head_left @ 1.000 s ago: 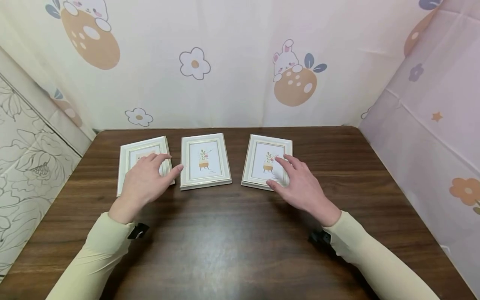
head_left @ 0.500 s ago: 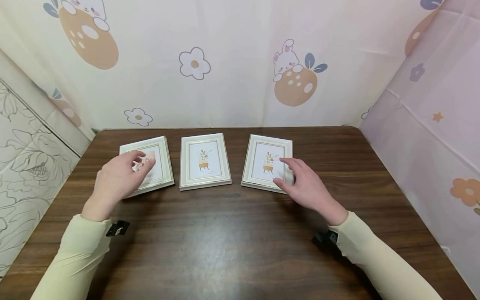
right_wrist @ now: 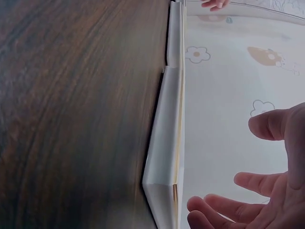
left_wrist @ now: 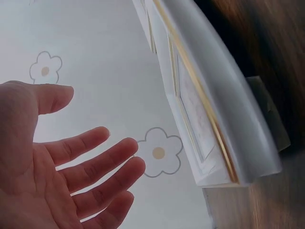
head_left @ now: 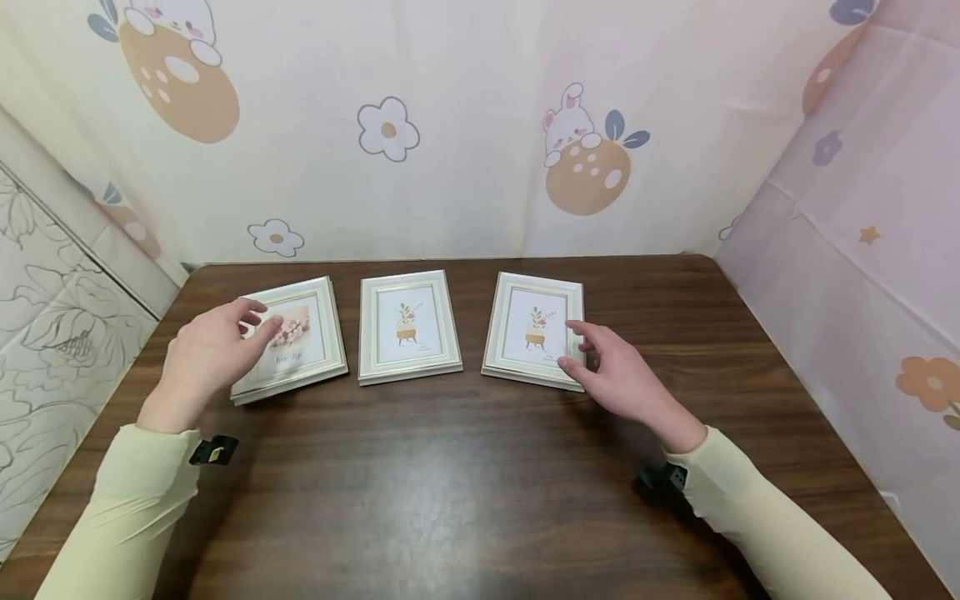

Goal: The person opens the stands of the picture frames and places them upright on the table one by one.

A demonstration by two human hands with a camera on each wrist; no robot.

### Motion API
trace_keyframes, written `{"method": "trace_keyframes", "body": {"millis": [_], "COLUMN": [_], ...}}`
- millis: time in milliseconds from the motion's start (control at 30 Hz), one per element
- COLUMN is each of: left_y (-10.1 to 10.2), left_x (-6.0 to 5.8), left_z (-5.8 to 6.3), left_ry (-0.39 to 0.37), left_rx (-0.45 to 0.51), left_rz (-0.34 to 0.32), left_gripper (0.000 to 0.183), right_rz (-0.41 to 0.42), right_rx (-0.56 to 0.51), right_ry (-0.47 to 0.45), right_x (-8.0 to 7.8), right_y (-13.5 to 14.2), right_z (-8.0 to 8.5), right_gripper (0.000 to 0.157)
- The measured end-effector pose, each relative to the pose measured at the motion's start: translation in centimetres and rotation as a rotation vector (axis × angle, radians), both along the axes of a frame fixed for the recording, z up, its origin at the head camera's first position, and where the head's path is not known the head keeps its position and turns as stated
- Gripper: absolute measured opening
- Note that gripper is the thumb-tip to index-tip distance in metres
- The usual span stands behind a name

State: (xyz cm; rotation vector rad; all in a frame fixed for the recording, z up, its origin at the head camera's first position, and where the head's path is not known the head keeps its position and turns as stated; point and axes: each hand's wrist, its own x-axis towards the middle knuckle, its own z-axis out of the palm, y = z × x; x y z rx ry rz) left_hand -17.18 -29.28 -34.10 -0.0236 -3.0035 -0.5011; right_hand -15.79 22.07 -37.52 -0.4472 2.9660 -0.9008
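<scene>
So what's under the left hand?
From the head view, the left hand overlaps the left picture frame and the wooden table. The frame's pink print mostly shows; most of its left edge is covered from sight.

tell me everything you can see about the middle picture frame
The middle picture frame is a white rectangle with thin golden lines, perhaps painted wood or plastic. It holds a print of a potted plant, with tiny marks too small to read. It lies face up on the brown table, slightly turned, between the left frame and right frame, touching neither. Neither of the hands touches it.
</scene>
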Motion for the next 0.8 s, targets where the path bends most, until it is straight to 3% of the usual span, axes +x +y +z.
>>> {"method": "trace_keyframes", "body": {"millis": [400, 800], "left_y": [-2.8, -5.1], "left_x": [-1.0, -2.1], "left_z": [-0.5, -0.7], "left_ry": [-0.015, -0.115], "left_rx": [0.008, 0.032], "left_rz": [0.020, -0.001], "left_gripper": [0.062, 0.062], "right_rz": [0.004, 0.015], "right_rx": [-0.120, -0.145], "right_ry": [-0.132, -0.176], "right_x": [0.4, 0.9], "right_y": [0.3, 0.3], "right_z": [-0.1, 0.1], "right_gripper": [0.058, 0.056]}}
